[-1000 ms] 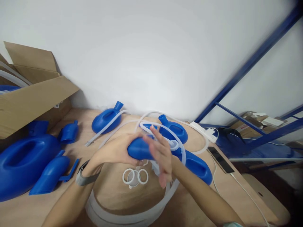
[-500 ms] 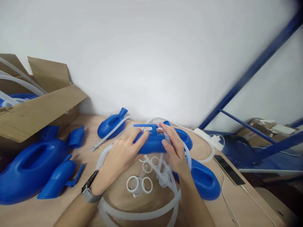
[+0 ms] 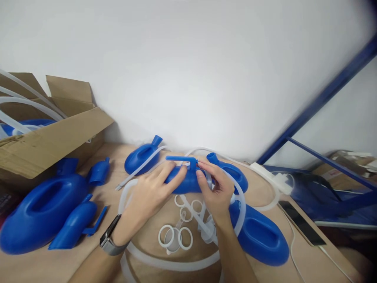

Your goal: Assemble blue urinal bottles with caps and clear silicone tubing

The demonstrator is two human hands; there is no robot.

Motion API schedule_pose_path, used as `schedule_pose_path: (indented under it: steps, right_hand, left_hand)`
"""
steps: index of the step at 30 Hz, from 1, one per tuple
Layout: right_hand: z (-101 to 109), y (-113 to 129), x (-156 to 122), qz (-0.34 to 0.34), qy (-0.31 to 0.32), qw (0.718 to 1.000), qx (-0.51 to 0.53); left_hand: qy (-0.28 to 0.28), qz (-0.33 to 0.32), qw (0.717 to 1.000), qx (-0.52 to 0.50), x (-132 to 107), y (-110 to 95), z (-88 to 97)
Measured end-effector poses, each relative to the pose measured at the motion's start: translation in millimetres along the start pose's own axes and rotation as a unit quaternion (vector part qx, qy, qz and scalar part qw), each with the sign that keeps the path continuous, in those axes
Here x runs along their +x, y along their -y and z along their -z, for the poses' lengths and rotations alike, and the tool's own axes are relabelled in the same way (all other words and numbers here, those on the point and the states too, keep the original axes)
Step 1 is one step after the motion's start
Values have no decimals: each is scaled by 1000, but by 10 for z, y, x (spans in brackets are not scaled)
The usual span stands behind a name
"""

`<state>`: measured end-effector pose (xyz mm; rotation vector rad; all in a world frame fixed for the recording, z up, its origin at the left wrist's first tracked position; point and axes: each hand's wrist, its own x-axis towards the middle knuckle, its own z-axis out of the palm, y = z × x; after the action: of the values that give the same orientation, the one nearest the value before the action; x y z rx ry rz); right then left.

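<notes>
At the frame's centre, a blue part (image 3: 187,185) sits between two hands: the left hand (image 3: 153,192) curls its fingers around one end, apparently steadying it; the right hand (image 3: 218,189) pinches the other, seemingly for finer control.

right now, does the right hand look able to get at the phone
Probably yes, if the right hand leaves the blue piece: nothing covers the phone, and the blue bottle and white tube in between look low enough to reach over.
</notes>
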<state>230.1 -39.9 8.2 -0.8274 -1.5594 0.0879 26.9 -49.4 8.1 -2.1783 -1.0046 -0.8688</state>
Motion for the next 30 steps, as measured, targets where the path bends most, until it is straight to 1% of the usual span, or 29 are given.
schedule_pose_path:
  steps: [4,7,10,14,16,18,20,23,26,30]
  right_hand:
    - [25,-5,18,21,16,1000,6]
    - [45,-9,14,-1,9,1000,-6]
    - [86,-18,34,-77,23,997,-4]
    - [165,-45,116,-191,49,979,56]
    - [197,-62,158,-234,57,967,88]
    - [217,-79,186,-262,65,957,106]
    - [225,-94,197,-267,80,953,119]
    - [209,-107,187,-245,83,956,136]
    - [162,-97,165,-233,47,960,149]
    - [110,-62,147,-243,6,957,160]
  left_hand:
    - [-8,-20,1000,13,-20,10,-49]
    - [-6,-25,1000,8,-13,10,-56]
    - [5,-23,1000,7,-1,5,-53]
    - [8,-38,999,8,11,-4,-60]
    - [7,-44,999,8,19,-10,-68]
    - [2,-46,999,10,25,-15,-75]
    - [-4,-49,999,13,28,-19,-79]
    - [-8,-53,998,16,27,-18,-82]
    - [-17,-53,998,16,24,-10,-82]
    - [-26,-54,998,15,24,1,-74]
